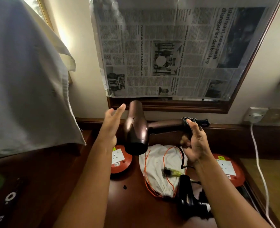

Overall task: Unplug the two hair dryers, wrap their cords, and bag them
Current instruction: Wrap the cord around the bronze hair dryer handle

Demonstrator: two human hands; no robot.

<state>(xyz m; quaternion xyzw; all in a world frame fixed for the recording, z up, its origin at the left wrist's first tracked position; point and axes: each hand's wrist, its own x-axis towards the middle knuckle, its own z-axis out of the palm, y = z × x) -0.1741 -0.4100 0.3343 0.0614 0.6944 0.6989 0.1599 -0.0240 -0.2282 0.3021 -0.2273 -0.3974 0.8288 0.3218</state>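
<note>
A brown hair dryer (136, 129) hangs in the air above the wooden table, its handle pointing right. My right hand (193, 143) grips the handle end, where the black cord (195, 120) is wound. My left hand (112, 124) is just left of the dryer's barrel, fingers spread, holding nothing. A black hair dryer (187, 195) lies on the table at the lower right, its cord running under my right wrist. Between them lies a white drawstring bag (159, 168) with orange strings, flat on the table.
Two red round socket reels sit on the table, one at the left (119, 160) and one at the right (229, 170). A white cable (257, 162) drops from a wall socket (255, 115). A remote (10, 196) lies at lower left. Newspaper covers the mirror (177, 51).
</note>
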